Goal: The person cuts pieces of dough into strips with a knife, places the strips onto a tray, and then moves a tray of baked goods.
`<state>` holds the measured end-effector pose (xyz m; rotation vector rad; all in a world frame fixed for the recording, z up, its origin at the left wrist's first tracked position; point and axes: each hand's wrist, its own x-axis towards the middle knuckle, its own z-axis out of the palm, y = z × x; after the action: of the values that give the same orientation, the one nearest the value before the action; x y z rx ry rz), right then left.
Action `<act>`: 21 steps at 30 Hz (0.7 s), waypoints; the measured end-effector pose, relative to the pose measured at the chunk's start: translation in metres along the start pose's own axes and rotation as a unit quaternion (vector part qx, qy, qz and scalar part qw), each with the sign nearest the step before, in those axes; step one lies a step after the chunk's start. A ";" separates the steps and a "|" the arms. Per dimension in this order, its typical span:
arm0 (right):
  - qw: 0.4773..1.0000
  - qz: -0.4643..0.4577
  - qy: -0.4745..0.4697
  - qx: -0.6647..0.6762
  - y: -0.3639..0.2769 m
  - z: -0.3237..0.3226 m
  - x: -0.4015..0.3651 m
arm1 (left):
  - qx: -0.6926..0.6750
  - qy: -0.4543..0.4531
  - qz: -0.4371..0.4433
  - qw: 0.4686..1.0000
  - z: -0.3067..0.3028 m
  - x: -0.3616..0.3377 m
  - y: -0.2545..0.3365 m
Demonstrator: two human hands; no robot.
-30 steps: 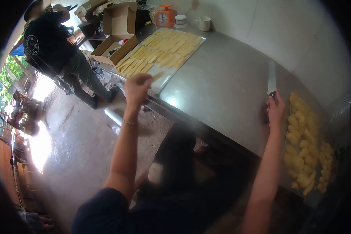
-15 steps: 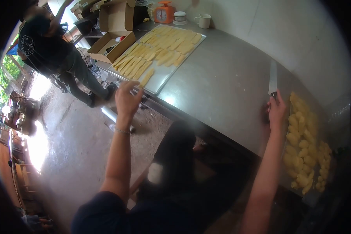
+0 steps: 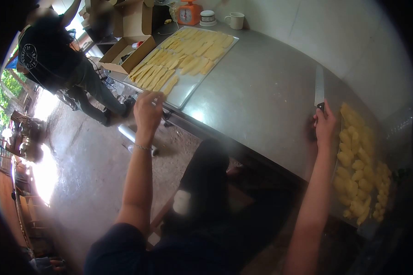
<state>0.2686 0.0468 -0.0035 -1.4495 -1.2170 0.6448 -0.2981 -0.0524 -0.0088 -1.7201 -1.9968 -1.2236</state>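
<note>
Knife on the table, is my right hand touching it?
Touching. In the head view the right hand is closed around the black handle of the knife, whose blade points away across the steel table.

Dark navy short sleeves (image 3: 124, 250), bare forearms, a thin chain bracelet (image 3: 142, 147) (by the left hand (image 3: 147, 110))

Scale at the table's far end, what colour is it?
Orange scale with a pale dial, clearest in the head view.
</note>
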 end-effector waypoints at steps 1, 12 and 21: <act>1.000 0.001 -0.002 -0.002 0.001 0.000 0.000 | 0.008 -0.001 -0.006 1.000 0.001 0.003 0.000; 1.000 0.005 -0.005 -0.010 0.000 -0.001 0.001 | 0.061 0.014 0.004 0.998 0.011 0.016 -0.014; 1.000 0.007 -0.009 -0.003 0.005 -0.003 0.004 | 0.094 0.042 -0.002 0.995 0.010 0.010 -0.009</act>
<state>0.2743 0.0497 -0.0065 -1.4601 -1.2257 0.6656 -0.3059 -0.0375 -0.0123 -1.5514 -1.9967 -1.0533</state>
